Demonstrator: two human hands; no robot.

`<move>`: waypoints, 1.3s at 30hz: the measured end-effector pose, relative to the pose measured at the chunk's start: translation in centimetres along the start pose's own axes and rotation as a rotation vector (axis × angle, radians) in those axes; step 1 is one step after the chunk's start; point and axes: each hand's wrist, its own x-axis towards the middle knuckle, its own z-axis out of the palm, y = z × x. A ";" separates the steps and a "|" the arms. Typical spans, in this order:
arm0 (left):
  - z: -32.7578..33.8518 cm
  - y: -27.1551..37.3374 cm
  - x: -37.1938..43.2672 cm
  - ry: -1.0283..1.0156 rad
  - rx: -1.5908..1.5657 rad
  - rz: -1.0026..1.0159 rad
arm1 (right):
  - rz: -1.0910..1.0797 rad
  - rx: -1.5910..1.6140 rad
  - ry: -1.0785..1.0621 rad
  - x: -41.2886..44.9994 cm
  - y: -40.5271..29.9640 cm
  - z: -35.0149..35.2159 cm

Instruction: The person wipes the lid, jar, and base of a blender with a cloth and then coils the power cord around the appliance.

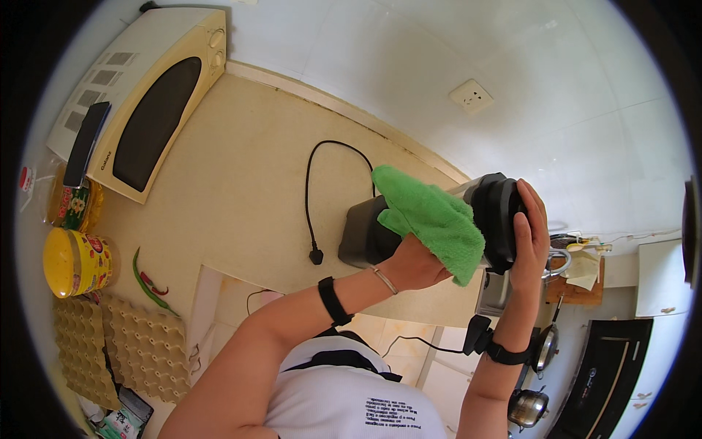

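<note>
A blender with a dark base (359,233) stands on the beige countertop, its jar topped by a black lid (493,222). My left hand (419,266) holds a green cloth (430,219) against the jar, which the cloth mostly hides. With the fingers over the lid's top and side, my right hand (531,236) grips the black lid. A black power cord (308,192) loops behind the base, and its plug (315,256) lies loose on the countertop.
A microwave oven (159,120) stands at the back left. Nearer are a yellow tub (77,263), green and red chillies (143,280) and egg trays (145,345). The wall has a socket (471,96). A sink (496,291) lies beyond the blender at right.
</note>
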 end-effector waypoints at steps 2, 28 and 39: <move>0.7 -0.3 0.3 0.057 0.087 0.018 | -0.004 -0.002 0.006 0.0 -0.2 0.3; -0.7 -9.8 10.0 -0.792 -0.727 -0.769 | -0.007 0.049 0.015 0.3 -0.1 0.6; -0.5 -11.6 1.7 -0.817 0.034 -0.369 | 0.044 0.093 0.036 0.1 0.3 0.7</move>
